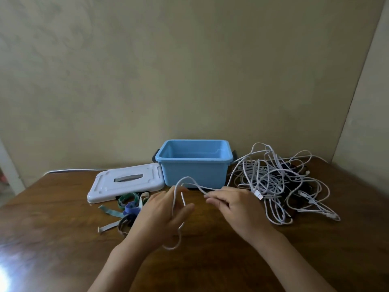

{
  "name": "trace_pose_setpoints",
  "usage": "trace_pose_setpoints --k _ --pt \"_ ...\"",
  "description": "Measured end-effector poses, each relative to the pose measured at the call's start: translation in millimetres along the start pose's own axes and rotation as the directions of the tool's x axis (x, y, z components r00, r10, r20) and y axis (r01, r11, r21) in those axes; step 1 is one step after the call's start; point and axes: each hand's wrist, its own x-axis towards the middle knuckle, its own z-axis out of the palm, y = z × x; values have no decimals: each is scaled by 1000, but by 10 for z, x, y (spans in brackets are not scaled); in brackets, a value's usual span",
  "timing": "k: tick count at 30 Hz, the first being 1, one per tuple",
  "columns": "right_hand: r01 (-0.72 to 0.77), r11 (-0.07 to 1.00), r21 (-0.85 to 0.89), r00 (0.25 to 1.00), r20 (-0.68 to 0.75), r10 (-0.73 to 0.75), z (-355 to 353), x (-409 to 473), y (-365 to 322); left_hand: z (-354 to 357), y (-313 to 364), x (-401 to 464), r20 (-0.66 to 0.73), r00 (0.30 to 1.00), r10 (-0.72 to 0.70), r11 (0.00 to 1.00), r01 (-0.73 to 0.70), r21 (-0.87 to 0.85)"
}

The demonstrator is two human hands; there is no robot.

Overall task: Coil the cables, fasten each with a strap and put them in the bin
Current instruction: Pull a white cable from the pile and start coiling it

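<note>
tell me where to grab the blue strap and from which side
Pinch the blue strap at its bunched middle, coming from above with the left hand, which is nearest. It lies flat on the table in the pile of straps below the lid, so a top pinch probably lifts it clear without dragging the others.

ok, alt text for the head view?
Two hands wind a white cable over a wooden table: loops around the left hand, right hand feeding. Behind: empty blue bin, lid, straps, tangled cables.
</note>
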Motion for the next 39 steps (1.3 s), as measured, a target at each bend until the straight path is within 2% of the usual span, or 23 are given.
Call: trace_pose_setpoints --k 2,4,5,8,10,14,17,19,20,23,25,28,30,32,35,37,39 --pt "36 998 52 998 44 -38 65 -5 -94 63 53 -8 -37 999 -16 987 10 -161" --pt "60 991 116 994 85 -70 102 -13 -154 68 117 -18 -38 996 -81 894 56 -445" --pt "68 986 150 991 108 -84 112 -22 -170 69 129 -19 -45 996 -76 864 43 -502" --pt "64 983 174 981 170 -94 113 -36 -194 81 180 -15 -136 988 -76 884 4 -467" --pt "36 985 169 975 212 -72 72 -31 -171 81 232 -17 -195 970 -143 860 24 -509" --pt "-31 1000 4 964 265 29 -47 -9 -57 -9 270 -1 -154 944 -292 684 93 -724" --pt "-14 1000 2 976 216 13 -60 -3 0 -64 268 3 -55 943 -328 560 147 -816" --pt "31 1000 3 969 244 -31 10 -18 -25 -33 270 10 -19 949 -314 575 174 -799" --pt "61 998 9 964 258 -61 61 -34 -58 2 252 16 -8 957 -290 615 180 -768" --pt "142 989 34 957 252 -146 137 -58 -156 97 156 24 -45 984 -173 820 119 -561" --pt "140 990 -15 963 235 -133 86 -36 -144 119 72 25 -107 981 -161 876 92 -474" --pt "114 982 -148 984 155 -91 -59 2 30 84 -56 46 -172 956 -238 898 150 -413" --pt "74 978 -193 997 32 -70 -154 24 172 16 -139 60 -212 930 -300 905 207 -371" --pt "-6 979 -204 995 -103 -16 -225 38 268 -41 -191 62 -239 928 -285 936 215 -280" --pt "-103 964 -246 977 -206 52 -306 38 343 -80 -175 38 -214 947 -238 962 200 -185" --pt "-166 964 -207 968 -222 119 -370 32 351 -66 -141 28 -163 962 -220 971 199 -135" --pt "-180 980 -81 964 -215 159 -387 32 304 -55 -101 28 -118 973 -201 973 184 -141"
